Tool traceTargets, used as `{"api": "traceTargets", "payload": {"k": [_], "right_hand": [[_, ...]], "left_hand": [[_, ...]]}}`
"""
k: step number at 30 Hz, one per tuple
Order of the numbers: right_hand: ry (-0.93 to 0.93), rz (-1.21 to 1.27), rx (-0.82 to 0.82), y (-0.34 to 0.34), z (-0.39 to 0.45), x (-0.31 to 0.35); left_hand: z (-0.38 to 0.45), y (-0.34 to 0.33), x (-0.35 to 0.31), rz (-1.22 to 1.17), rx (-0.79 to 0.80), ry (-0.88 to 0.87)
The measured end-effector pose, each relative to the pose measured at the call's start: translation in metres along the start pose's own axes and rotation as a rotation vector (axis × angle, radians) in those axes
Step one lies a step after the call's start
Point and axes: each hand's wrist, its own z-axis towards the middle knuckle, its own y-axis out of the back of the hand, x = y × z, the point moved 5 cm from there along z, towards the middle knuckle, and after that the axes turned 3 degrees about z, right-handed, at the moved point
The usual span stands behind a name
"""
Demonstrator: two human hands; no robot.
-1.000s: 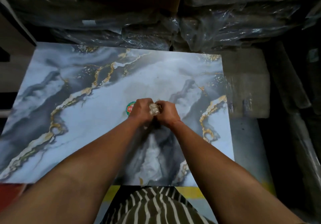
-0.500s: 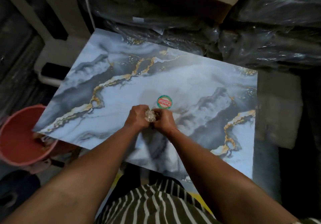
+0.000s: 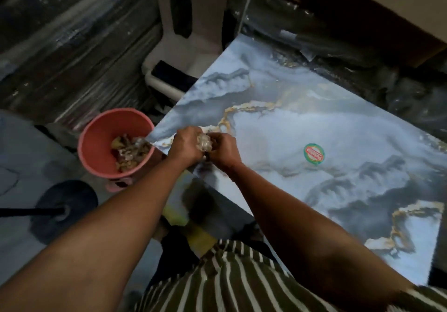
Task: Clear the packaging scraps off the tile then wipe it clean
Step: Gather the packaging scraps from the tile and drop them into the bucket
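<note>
Sitting just above centre of the frame, a crumpled wad of clear plastic wrap [image 3: 204,143] is caught between both hands, over the left corner of the big glossy blue-grey marble-look tile with gold veins [image 3: 278,127]. The left hand [image 3: 186,146] has its fingers curled round the wad from the left, and the right hand [image 3: 223,150] curls in against it from the right, knuckles up, so the two fists meet with the plastic bunched between them. Both are gripping that wad, no slack in either. Out on the tile, right of the hands and well apart from them, a round green-rimmed sticker with a red middle [image 3: 314,154] lies flat on the pale surface. Left of the hands, just beside the tile's corner, a pink plastic bucket [image 3: 96,142] sits lower down with a heap of brownish and clear scraps [image 3: 128,152] inside it. Below the bucket, at lower left, a dark round base with a black pole [image 3: 63,205] stands on the grey floor. At upper centre a white plastic chair [image 3: 169,45] stands behind the tile's far corner. Dark plastic-wrapped stacks [image 3: 60,45] fill the upper left, more wrapped goods crowd the upper right. A green-and-white striped garment [image 3: 229,280] fills the bottom edge.
</note>
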Motion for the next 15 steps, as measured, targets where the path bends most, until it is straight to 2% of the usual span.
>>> {"api": "traceTargets", "payload": {"k": [9, 15], "right_hand": [[0.150, -0.054, 0.166, -0.175, 0.043, 0.138], [0.206, -0.105, 0.249, -0.266, 0.079, 0.199]], "left_hand": [[-0.011, 0.124, 0.186, -0.005, -0.099, 0.127], [-0.004, 0.172, 0.292, -0.095, -0.146, 0.259]]}}
